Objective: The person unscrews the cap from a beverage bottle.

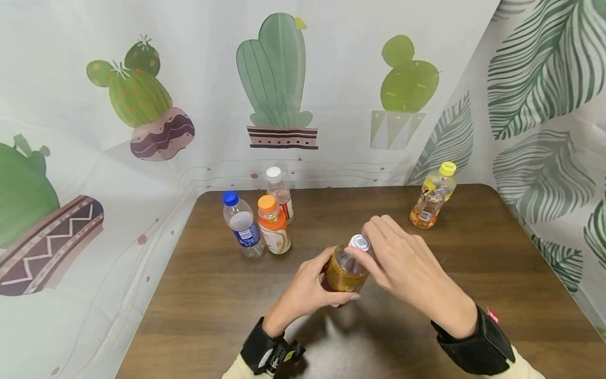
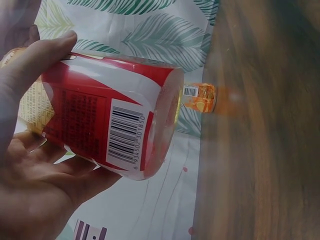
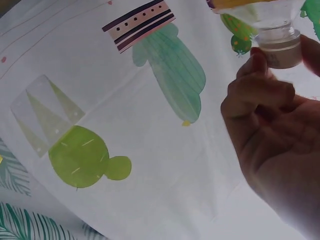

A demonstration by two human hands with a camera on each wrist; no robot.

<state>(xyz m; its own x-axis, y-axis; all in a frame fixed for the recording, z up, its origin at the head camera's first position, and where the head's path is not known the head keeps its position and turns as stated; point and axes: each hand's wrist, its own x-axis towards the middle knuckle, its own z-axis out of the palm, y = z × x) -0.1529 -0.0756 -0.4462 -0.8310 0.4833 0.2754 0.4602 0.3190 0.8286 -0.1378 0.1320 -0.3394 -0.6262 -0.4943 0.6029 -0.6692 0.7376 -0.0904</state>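
In the head view my left hand [image 1: 306, 288] grips the body of a clear plastic bottle [image 1: 344, 275], lifted off the table and tilted. The left wrist view shows its red, white and yellowish label [image 2: 132, 130] with a barcode, and the bottle's base faces away from the palm. My right hand [image 1: 408, 261] pinches the white cap [image 1: 360, 242] between thumb and curled fingers. That cap [image 3: 282, 56] sits at the bottle's neck in the right wrist view; whether it is loosened I cannot tell.
On the brown table [image 1: 213, 316], a blue-capped bottle [image 1: 243, 227], an orange-capped bottle [image 1: 273, 226] and a white-capped bottle [image 1: 280, 195] stand grouped back left. A yellow-capped bottle [image 1: 433, 195] stands back right. Behind hangs a cactus-printed cloth [image 1: 341, 79].
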